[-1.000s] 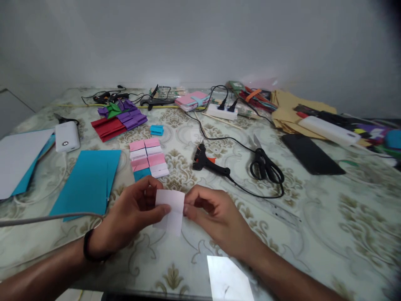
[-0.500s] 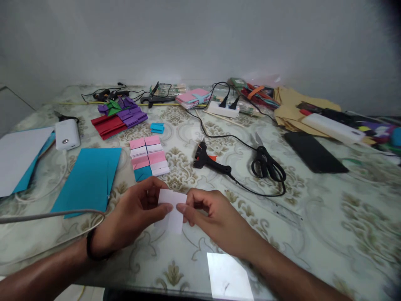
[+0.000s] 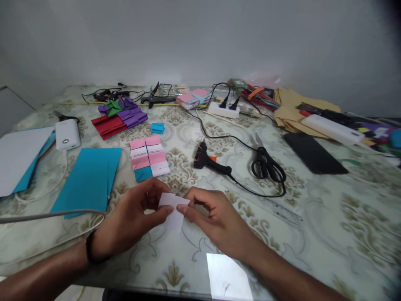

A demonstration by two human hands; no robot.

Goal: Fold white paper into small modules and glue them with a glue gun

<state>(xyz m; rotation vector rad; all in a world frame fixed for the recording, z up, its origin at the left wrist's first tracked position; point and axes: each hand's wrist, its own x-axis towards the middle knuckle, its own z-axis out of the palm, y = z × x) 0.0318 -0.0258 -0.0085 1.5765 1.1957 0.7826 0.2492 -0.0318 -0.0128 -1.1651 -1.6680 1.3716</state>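
Note:
A small piece of white paper (image 3: 174,219) is held over the near middle of the table between my two hands. My left hand (image 3: 138,215) pinches its left side, thumb on the front face. On the right side, my right hand (image 3: 208,213) grips it the same way, thumb tip close to the other thumb. The paper's top edge looks uneven, with a step near the middle. The fingers behind the paper are partly hidden. Just beyond my left hand lie folded pink, white and teal paper pieces (image 3: 149,158) in two columns.
A black glue gun (image 3: 211,161) and black scissors (image 3: 266,163) lie ahead to the right, near a dark phone (image 3: 315,153). Teal sheets (image 3: 89,179) and a white power bank (image 3: 67,134) are at left. A white power strip (image 3: 224,109) stands behind.
The paper has tilted and its top edge sits slightly lower and further right. Both hands have shifted only a little with it.

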